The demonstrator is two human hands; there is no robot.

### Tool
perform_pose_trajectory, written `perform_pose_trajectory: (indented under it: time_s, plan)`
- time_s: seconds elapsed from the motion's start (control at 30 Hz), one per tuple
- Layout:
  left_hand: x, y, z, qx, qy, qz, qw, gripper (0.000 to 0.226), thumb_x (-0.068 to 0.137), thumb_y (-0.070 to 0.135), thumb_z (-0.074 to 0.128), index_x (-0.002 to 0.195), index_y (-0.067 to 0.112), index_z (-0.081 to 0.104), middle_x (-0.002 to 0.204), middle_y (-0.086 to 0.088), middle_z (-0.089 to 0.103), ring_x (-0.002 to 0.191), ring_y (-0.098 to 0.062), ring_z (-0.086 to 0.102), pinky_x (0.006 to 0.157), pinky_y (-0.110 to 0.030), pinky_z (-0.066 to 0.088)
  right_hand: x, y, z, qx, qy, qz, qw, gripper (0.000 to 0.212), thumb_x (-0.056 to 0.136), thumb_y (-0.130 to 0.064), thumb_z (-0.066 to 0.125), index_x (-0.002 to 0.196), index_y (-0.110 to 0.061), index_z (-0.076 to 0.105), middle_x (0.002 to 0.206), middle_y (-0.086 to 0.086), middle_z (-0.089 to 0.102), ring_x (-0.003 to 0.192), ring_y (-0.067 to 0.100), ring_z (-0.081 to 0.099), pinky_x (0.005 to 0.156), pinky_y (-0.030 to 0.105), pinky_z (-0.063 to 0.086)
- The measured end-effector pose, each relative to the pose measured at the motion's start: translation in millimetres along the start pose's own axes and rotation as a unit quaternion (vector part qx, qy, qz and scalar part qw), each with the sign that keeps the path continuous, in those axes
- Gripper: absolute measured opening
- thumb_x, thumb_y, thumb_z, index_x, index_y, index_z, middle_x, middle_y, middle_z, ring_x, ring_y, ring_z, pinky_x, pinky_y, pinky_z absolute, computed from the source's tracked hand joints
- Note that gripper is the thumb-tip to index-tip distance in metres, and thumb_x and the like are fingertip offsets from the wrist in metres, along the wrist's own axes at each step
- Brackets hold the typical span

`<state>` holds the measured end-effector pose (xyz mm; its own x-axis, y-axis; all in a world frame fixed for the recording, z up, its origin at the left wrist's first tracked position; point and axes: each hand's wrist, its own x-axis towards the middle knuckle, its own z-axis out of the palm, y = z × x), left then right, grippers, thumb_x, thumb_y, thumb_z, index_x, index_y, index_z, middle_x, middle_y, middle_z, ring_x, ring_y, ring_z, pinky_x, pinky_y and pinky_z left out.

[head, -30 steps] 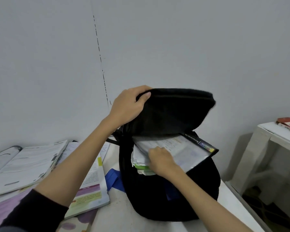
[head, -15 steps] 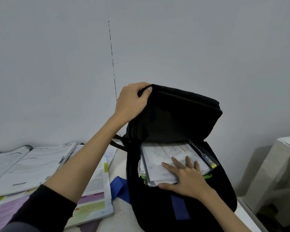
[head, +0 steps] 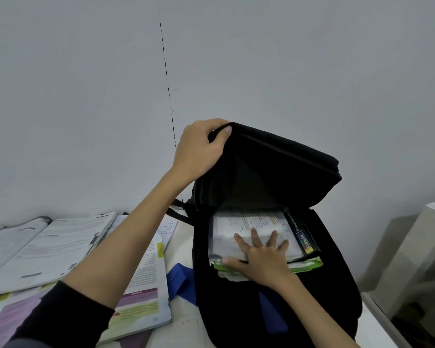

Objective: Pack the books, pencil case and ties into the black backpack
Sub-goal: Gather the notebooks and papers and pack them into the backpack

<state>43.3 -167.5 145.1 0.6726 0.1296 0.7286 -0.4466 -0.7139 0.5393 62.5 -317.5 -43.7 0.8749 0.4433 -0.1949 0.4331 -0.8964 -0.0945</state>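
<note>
Right hand (head: 263,259) has gone from curled at the book edge to flat, fingers spread, pressing the top book (head: 249,232) down into the black backpack (head: 236,310). That grip is released, just a flat push. The books in the backpack mouth sit lower than a second ago, so this load looks nearly seated. Left hand (head: 199,149) still clenches the backpack flap (head: 281,167), holding it up. Left of the backpack, open books (head: 48,249) lie on the counter (head: 183,320), unpacked. A blue strip (head: 180,282), maybe a tie, lies just beside the backpack's left side. Pencil case not visible.
</note>
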Motion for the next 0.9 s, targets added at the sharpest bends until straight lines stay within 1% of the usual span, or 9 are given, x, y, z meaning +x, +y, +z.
perform_pose_trajectory:
  time_s: [0.1, 0.17, 0.27, 0.5, 0.77, 0.8, 0.83, 0.87, 0.9]
  plan:
    - [0, -2, 0, -0.003, -0.001, -0.008, 1.000, 0.021, 0.093, 0.021, 0.053, 0.100, 0.018, 0.073, 0.087, 0.019, 0.067, 0.090, -0.005, 0.064, 0.086, -0.030, 0.051, -8, 28, -13, 0.023, 0.023, -0.054, 0.998, 0.127, 0.034, -0.100, -0.003, 0.147, -0.044, 0.017, 0.160, -0.003, 0.006, 0.145, 0.035, 0.000, 0.111, 0.063, 0.002]
    - [0, -2, 1, -0.011, -0.003, -0.010, 1.000, 0.021, 0.093, 0.020, 0.053, 0.100, 0.017, 0.073, 0.088, 0.018, 0.068, 0.090, -0.004, 0.064, 0.086, -0.028, 0.051, -10, 53, -18, 0.003, 0.051, -0.037, 0.998, 0.135, 0.028, -0.100, -0.009, 0.146, -0.043, 0.022, 0.159, -0.007, 0.009, 0.147, 0.027, 0.000, 0.114, 0.059, 0.001]
    - [1, -1, 4, -0.020, -0.003, -0.011, 1.000, 0.021, 0.093, 0.019, 0.054, 0.100, 0.015, 0.073, 0.088, 0.016, 0.068, 0.091, -0.004, 0.063, 0.086, -0.026, 0.050, -17, 71, -11, -0.016, 0.044, 0.005, 0.999, 0.142, 0.022, -0.099, -0.017, 0.148, -0.043, 0.014, 0.160, -0.004, 0.002, 0.146, 0.030, -0.009, 0.115, 0.057, -0.002]
    - [-3, -5, 7, -0.022, -0.002, -0.011, 1.000, 0.020, 0.093, 0.020, 0.055, 0.099, 0.016, 0.074, 0.084, 0.024, 0.065, 0.089, 0.000, 0.063, 0.082, -0.017, 0.047, -33, 64, 7, -0.042, 0.085, 0.036, 0.995, 0.144, 0.022, -0.091, -0.032, 0.150, -0.037, 0.007, 0.160, 0.002, -0.003, 0.145, 0.037, -0.007, 0.112, 0.059, 0.005]
    - [-4, -5, 3, -0.023, 0.004, -0.017, 1.000, 0.021, 0.093, 0.020, 0.054, 0.100, 0.016, 0.073, 0.088, 0.015, 0.068, 0.090, -0.005, 0.064, 0.085, -0.026, 0.050, -18, 64, 0, -0.078, 0.056, 0.036, 0.995, 0.140, 0.028, -0.087, -0.036, 0.151, -0.034, 0.005, 0.160, 0.004, -0.004, 0.144, 0.038, -0.008, 0.111, 0.060, -0.001]
    - [-5, -5, 5, -0.020, 0.003, -0.017, 1.000, 0.021, 0.094, 0.021, 0.054, 0.100, 0.016, 0.073, 0.088, 0.014, 0.068, 0.090, -0.006, 0.064, 0.084, -0.026, 0.050, -20, 64, 0, -0.080, 0.076, 0.030, 0.993, 0.136, 0.035, -0.088, -0.034, 0.151, -0.033, 0.011, 0.160, 0.004, 0.001, 0.145, 0.038, -0.006, 0.112, 0.058, -0.004]
    - [-6, -5, 6, -0.017, 0.001, -0.018, 1.000, 0.021, 0.094, 0.021, 0.053, 0.100, 0.017, 0.073, 0.088, 0.014, 0.068, 0.090, -0.006, 0.064, 0.084, -0.027, 0.050, -24, 64, 1, -0.080, 0.112, 0.010, 0.990, 0.127, 0.047, -0.089, -0.026, 0.149, -0.031, 0.024, 0.159, 0.004, 0.013, 0.146, 0.036, 0.003, 0.112, 0.055, -0.005]
    - [-7, -5, 7, -0.016, -0.002, -0.020, 1.000, 0.021, 0.094, 0.022, 0.053, 0.100, 0.017, 0.073, 0.088, 0.015, 0.068, 0.091, -0.006, 0.064, 0.084, -0.027, 0.050, -28, 64, 5, -0.085, 0.180, -0.030, 0.980, 0.110, 0.065, -0.087, -0.010, 0.139, -0.028, 0.045, 0.152, 0.003, 0.034, 0.143, 0.034, 0.021, 0.111, 0.050, 0.001]
    - [-8, -6, 8, -0.016, -0.004, -0.023, 1.000, 0.021, 0.094, 0.022, 0.053, 0.100, 0.017, 0.073, 0.087, 0.016, 0.067, 0.091, -0.006, 0.063, 0.084, -0.027, 0.050, -31, 66, 11, -0.081, 0.251, -0.074, 0.962, 0.083, 0.082, -0.077, 0.012, 0.120, -0.024, 0.065, 0.134, 0.002, 0.056, 0.133, 0.030, 0.043, 0.109, 0.045, 0.013]
